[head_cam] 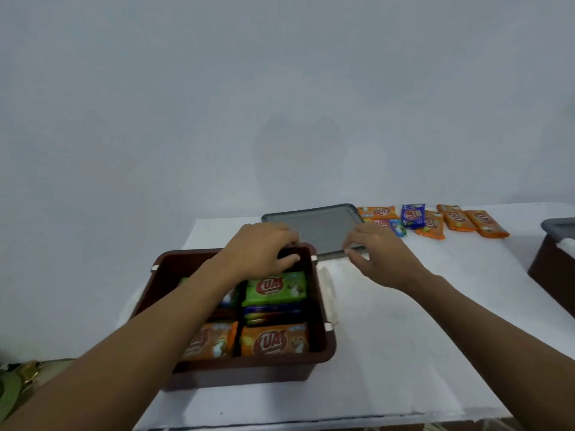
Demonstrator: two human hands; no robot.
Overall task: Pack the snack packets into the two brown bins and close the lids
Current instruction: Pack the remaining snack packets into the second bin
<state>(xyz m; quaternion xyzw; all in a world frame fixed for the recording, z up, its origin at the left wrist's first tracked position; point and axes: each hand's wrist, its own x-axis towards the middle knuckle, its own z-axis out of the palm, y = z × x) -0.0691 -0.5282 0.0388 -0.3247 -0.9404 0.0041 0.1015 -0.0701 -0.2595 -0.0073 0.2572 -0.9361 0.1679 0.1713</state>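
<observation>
Brown bin [242,374], far rim clasped by left hand [258,247], right hand [382,259] grip pinching grey lid [320,227]

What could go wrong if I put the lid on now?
1. The right hand pinches the lid by its near edge alone; it may tilt and knock the loose packets beside it.
2. The green packet rides high in the bin, so the lid may not seat.
3. The left hand seems to grip the bin's far rim and could get caught.
</observation>
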